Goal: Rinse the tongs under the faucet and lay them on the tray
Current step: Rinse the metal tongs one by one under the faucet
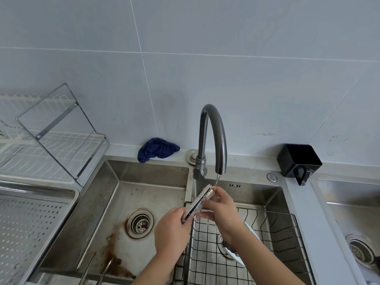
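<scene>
The tray (30, 221) sits at the worktop's left edge, well apart. The left hand (172, 231) grips the tongs (198, 204) by the handle end, tilting them upward. The right hand (222, 210) pinches the toothed tips beneath the faucet (216, 130), so the stream reaches them.

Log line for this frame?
phase: rinse; left hand: grips tongs handle; right hand: pinches tongs tip; faucet: running; tray: tongs not yet there
</scene>
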The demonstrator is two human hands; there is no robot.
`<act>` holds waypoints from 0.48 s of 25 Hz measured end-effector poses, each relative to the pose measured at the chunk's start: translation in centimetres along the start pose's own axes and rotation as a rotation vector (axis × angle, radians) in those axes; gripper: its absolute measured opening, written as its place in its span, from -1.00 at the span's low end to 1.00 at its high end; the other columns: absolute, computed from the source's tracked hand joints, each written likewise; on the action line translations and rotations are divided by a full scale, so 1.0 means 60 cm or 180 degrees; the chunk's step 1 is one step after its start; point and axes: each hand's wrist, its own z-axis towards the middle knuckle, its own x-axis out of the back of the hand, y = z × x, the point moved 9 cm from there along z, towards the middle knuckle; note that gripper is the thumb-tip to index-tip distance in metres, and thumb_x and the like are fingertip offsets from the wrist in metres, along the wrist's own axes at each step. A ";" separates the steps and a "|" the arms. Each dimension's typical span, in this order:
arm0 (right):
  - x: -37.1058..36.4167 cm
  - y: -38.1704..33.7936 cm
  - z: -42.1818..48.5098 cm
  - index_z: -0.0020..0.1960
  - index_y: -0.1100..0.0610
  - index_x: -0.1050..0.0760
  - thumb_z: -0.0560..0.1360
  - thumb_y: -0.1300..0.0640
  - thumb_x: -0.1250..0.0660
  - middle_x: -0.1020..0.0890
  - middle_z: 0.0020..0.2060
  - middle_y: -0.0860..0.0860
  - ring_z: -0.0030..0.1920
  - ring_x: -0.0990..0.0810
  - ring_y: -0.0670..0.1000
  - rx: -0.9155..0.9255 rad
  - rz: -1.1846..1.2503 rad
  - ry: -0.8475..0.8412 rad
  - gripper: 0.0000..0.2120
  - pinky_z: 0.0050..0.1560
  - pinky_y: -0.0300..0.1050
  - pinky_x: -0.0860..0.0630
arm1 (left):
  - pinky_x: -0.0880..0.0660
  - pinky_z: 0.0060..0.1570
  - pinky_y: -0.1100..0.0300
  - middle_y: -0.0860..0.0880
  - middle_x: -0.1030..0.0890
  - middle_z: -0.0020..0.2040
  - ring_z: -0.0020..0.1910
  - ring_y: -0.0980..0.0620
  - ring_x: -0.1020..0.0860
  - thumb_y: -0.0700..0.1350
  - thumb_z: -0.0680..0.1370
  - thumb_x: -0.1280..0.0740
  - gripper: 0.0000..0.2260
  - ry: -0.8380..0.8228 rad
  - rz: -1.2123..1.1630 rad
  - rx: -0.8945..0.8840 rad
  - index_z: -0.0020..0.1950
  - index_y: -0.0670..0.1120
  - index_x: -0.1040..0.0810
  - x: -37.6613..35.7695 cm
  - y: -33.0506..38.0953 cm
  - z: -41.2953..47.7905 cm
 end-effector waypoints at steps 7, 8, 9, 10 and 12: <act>0.033 -0.094 0.012 -0.04 0.14 -0.63 0.58 0.26 -0.38 -0.77 -0.20 0.07 -0.20 -0.75 0.01 0.0790 -0.0788 0.0362 -0.92 -0.22 -0.15 -0.67 | -0.54 -0.17 0.06 -0.13 -0.57 -0.41 -0.36 -0.10 -0.55 0.01 0.64 -0.30 -0.63 -0.0970 -0.2260 0.0596 -0.15 -0.28 -0.58 -0.096 0.050 0.042; 0.036 -0.099 0.012 -0.10 0.13 -0.65 0.57 0.24 -0.40 -0.77 -0.21 0.08 -0.22 -0.74 0.01 0.0783 -0.0756 0.0360 -0.90 -0.21 -0.14 -0.68 | -0.50 -0.23 0.16 -0.13 -0.55 -0.41 -0.37 -0.08 -0.52 0.01 0.64 -0.30 -0.62 -0.1061 -0.2491 0.0620 -0.14 -0.31 -0.57 -0.105 0.058 0.046; 0.041 -0.102 0.012 -0.16 0.12 -0.65 0.56 0.24 -0.42 -0.76 -0.22 0.09 -0.24 -0.73 0.02 0.0781 -0.0719 0.0365 -0.87 -0.21 -0.14 -0.68 | -0.45 -0.29 0.22 -0.10 -0.53 -0.42 -0.40 -0.03 -0.48 0.02 0.64 -0.31 -0.62 -0.1134 -0.2680 0.0629 -0.16 -0.29 -0.57 -0.111 0.065 0.049; 0.045 -0.106 0.012 -0.19 0.13 -0.64 0.55 0.25 -0.43 -0.76 -0.24 0.09 -0.27 -0.72 0.04 0.0781 -0.0699 0.0354 -0.86 -0.23 -0.13 -0.67 | -0.42 -0.33 0.22 -0.08 -0.52 -0.43 -0.44 0.00 -0.44 0.03 0.62 -0.33 -0.64 -0.1203 -0.2838 0.0627 -0.18 -0.25 -0.57 -0.116 0.071 0.050; 0.056 -0.111 0.013 -0.18 0.17 -0.64 0.53 0.27 -0.44 -0.73 -0.28 0.07 -0.29 -0.68 0.06 0.0780 -0.0757 0.0364 -0.89 -0.24 -0.10 -0.65 | -0.37 -0.46 0.17 -0.10 -0.52 -0.47 -0.54 0.02 -0.39 0.05 0.58 -0.40 -0.67 -0.1303 -0.3059 0.0727 -0.22 -0.19 -0.56 -0.125 0.072 0.048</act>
